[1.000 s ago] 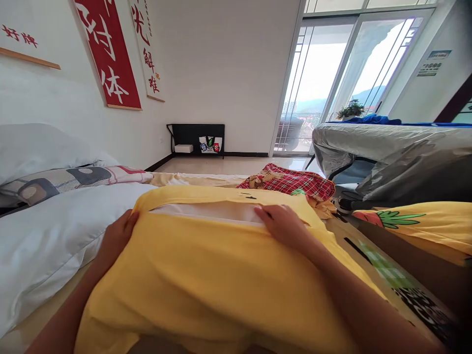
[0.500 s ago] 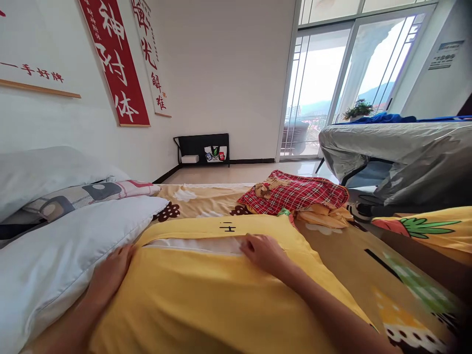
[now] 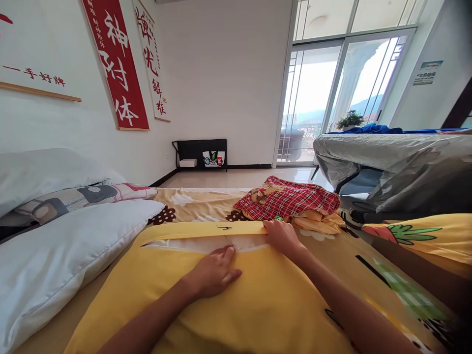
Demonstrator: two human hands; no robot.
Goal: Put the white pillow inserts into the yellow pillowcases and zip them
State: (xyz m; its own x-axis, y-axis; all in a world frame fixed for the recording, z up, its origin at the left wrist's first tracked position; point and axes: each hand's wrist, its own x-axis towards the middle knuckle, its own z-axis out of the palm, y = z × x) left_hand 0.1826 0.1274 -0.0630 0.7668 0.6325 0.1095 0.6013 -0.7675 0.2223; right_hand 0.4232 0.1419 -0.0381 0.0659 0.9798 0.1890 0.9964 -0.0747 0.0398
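A yellow pillowcase [image 3: 177, 285] lies before me with a white pillow [image 3: 206, 243] inside it. The white shows through a long slit below a flap marked "Hi". My left hand [image 3: 214, 273] rests on the lower edge of the slit near its middle, thumb apart, fingertips against the white. At the slit's right end, my right hand [image 3: 283, 237] is closed on the edge of the yellow flap; its fingertips are partly hidden.
White pillows [image 3: 81, 246] and a patterned pillow [image 3: 92, 194] lie along the left. A red plaid cloth [image 3: 291, 196] sits ahead on the patterned bedsheet [image 3: 199, 196]. Someone's leg in yellow fabric [image 3: 450, 236] is at the right. A plastic-covered table [image 3: 398, 147] stands beyond.
My left hand has moved from the pillowcase's left side to the middle of the slit. My right hand has shifted right and up to the flap's right end.
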